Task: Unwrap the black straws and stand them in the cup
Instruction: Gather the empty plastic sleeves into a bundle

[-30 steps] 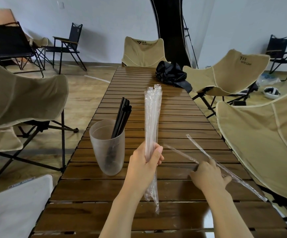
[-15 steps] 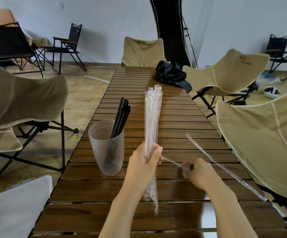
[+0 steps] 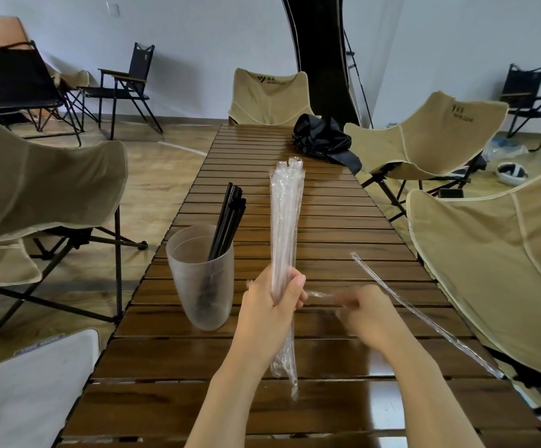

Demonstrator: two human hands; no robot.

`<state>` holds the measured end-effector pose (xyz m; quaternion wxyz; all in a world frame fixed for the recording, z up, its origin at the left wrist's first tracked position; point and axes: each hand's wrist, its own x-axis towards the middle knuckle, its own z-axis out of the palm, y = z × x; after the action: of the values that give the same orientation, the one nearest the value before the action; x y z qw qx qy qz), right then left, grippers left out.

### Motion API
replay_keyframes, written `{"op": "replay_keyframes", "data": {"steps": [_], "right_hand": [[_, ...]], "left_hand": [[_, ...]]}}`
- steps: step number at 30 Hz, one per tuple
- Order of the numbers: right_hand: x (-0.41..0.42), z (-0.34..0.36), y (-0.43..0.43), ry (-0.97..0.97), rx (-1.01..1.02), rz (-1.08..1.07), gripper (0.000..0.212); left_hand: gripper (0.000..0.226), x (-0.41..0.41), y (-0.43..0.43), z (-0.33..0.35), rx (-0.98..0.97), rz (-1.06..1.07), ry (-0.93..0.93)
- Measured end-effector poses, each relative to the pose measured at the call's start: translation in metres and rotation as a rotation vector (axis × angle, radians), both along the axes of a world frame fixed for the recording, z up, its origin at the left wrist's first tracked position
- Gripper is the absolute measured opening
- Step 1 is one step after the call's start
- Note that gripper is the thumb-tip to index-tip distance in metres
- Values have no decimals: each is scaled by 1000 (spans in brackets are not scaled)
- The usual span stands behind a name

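Note:
A frosted plastic cup (image 3: 200, 286) stands on the slatted wooden table (image 3: 327, 221), left of centre, with several black straws (image 3: 228, 218) leaning in it. My left hand (image 3: 274, 305) is shut on an upright bundle of empty clear wrappers (image 3: 285, 221) just right of the cup. My right hand (image 3: 364, 313), blurred, pinches one clear wrapper (image 3: 319, 295) that stretches across to my left hand. Another clear wrapper (image 3: 424, 316) lies diagonally on the table to the right.
Beige folding chairs (image 3: 495, 253) crowd both long sides of the table and its far end. A black crumpled bag (image 3: 322, 140) lies on the far part of the table. A white padded seat (image 3: 30, 389) sits at the near left corner.
My right hand has picked one loose wrapper off the table and carried it left toward the bundle in my left hand. The left hand and cup have stayed in place.

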<state>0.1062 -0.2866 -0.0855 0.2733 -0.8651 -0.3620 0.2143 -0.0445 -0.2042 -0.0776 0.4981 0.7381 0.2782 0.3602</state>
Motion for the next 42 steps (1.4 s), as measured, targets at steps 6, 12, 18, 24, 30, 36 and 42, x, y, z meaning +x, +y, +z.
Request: {"op": "replay_keyframes", "data": {"steps": [6, 12, 18, 24, 30, 36, 42], "right_hand": [[-12, 26, -1, 324, 463, -20, 29], [-21, 29, 7, 444, 647, 60, 30], [-26, 31, 11, 435, 717, 164, 28], [-29, 30, 15, 341, 662, 237, 31], [-29, 29, 16, 288, 620, 314, 30], [-23, 27, 13, 240, 554, 253, 28], [4, 3, -3, -140, 162, -101, 34]], "left_hand": [[9, -1, 1, -1, -19, -6, -29], [11, 0, 2, -3, -5, -5, -32], [30, 1, 2, -3, -4, -67, -50], [29, -1, 2, -4, -3, -65, -54], [27, -2, 3, -7, -42, -11, -36], [19, -2, 2, -6, -57, 24, -68], [20, 0, 1, -6, -32, 127, -52]]}}
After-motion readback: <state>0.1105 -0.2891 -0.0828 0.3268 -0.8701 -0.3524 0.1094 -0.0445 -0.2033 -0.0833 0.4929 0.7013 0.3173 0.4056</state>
